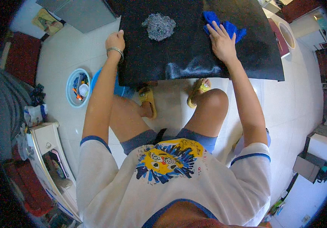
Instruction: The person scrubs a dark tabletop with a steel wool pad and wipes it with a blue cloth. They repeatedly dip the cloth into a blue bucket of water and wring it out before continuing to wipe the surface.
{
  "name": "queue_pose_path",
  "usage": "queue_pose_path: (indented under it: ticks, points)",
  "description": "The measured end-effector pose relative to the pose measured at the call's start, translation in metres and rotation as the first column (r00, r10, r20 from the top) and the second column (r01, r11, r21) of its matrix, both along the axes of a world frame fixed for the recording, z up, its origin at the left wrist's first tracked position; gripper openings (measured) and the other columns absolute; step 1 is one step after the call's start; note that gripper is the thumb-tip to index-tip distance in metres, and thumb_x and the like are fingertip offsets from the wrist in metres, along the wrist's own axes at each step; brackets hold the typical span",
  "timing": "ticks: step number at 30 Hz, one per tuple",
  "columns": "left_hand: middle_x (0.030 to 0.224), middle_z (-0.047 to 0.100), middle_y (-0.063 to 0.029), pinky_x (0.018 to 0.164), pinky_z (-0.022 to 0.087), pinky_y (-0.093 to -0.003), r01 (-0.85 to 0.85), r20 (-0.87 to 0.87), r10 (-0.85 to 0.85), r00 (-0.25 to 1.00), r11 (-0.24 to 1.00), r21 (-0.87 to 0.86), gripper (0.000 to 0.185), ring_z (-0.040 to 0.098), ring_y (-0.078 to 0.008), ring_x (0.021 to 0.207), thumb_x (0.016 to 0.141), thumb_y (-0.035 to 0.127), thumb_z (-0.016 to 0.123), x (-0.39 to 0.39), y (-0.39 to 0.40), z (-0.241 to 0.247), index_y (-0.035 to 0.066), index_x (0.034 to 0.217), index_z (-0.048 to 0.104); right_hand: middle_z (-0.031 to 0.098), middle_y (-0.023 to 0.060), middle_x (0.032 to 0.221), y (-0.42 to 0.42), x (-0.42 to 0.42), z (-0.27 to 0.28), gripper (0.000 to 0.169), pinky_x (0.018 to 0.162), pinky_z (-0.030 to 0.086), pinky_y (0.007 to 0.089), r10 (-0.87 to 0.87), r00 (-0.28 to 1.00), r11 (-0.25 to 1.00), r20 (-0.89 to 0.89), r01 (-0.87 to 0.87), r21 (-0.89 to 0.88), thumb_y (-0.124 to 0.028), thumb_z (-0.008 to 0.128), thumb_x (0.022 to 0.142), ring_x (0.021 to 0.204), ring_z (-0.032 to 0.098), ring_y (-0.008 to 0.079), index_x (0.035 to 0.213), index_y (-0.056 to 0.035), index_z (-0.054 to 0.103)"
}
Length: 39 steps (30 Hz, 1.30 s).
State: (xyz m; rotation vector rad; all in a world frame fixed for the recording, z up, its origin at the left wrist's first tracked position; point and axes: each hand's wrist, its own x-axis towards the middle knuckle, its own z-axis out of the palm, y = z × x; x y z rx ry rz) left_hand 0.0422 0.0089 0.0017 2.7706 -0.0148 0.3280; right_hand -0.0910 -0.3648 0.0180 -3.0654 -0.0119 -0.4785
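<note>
Before me is a table under a black cover (157,57). On its left part lies a round, grey, tangled scouring pad or wad of yarn (159,27); which of the two, I cannot tell. At the right rests a crumpled blue cloth (229,28). My right hand (223,42) lies flat over the near left part of the cloth, fingers spread. At the table's left edge is my left hand (116,42), its fingers curled at the edge of the black cover; whether they grip it is not clear. A bracelet circles the left wrist.
A light blue basin (68,89) holding small items stands on the tiled floor at left, with a blue container (123,91) partly under the table. A white cabinet (45,136) is at the lower left. Right of the table are a dark red box (278,38) and a round tub (286,35).
</note>
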Motion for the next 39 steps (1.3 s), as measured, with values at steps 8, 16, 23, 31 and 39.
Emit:
queue_pose_path:
  ticks: [8,16,23,31,39]
  points:
    - [0.090,0.063,-0.0219,0.076,0.046,-0.0475,0.021,0.014,-0.021,1.000,0.999,0.040,0.041,0.059,-0.0411,0.085,0.090,0.037,0.048,0.051,0.056,-0.035,0.000,0.083,0.063,0.034,0.0041,0.146,0.059,0.026,0.001,0.049,0.101,0.026,0.0652,0.017,1.000,0.995,0.006,-0.018,0.099,-0.013,0.049,0.087,0.132,0.035,0.0281,0.135,-0.0193,0.041]
    - [0.117,0.056,-0.0216,0.095,0.039,-0.0423,0.273,0.268,-0.234,0.935,0.954,-0.120,0.037,0.050,-0.0391,0.110,0.090,0.031,0.053,0.040,0.056,-0.023,0.009,0.120,0.056,0.057,0.0255,0.112,0.116,0.012,0.036,0.034,0.091,0.045,0.0417,0.097,0.938,0.918,0.332,-0.214,0.335,-0.002,0.048,0.086,0.107,0.054,0.0385,0.118,-0.0054,0.056]
    - [0.148,0.027,-0.0137,0.112,0.014,-0.0382,0.641,0.116,-0.679,0.725,0.604,-0.474,0.055,0.023,-0.0281,0.137,0.097,0.045,0.021,0.006,-0.020,0.049,0.014,0.139,0.039,0.051,0.0153,0.129,0.228,-0.014,0.029,0.042,0.097,0.039,0.0491,0.398,0.901,0.846,0.173,-0.434,0.312,-0.008,0.051,0.081,0.123,0.044,0.0321,0.123,-0.0062,0.052]
    - [0.146,0.028,-0.0152,0.110,0.015,-0.0402,0.648,0.240,-0.613,0.752,0.626,-0.433,0.061,0.029,-0.0343,0.131,0.097,0.050,0.011,0.015,-0.025,0.004,0.019,0.136,0.046,0.045,0.0150,0.136,0.088,-0.032,0.010,0.050,0.100,0.040,0.0400,0.260,0.965,0.939,0.046,-0.264,0.219,-0.001,0.044,0.082,0.125,0.044,0.0311,0.131,-0.0111,0.046]
    - [0.139,0.035,-0.0173,0.106,0.028,-0.0414,0.700,0.351,-0.628,0.695,0.702,-0.129,0.043,0.037,-0.0349,0.124,0.092,0.029,0.048,0.016,-0.034,0.002,0.015,0.133,0.048,0.053,0.0234,0.123,-0.145,-0.045,-0.004,0.037,0.093,0.043,0.0411,-0.348,0.937,0.911,-0.031,0.345,0.227,-0.007,0.042,0.092,0.112,0.052,0.0371,0.129,-0.0071,0.049]
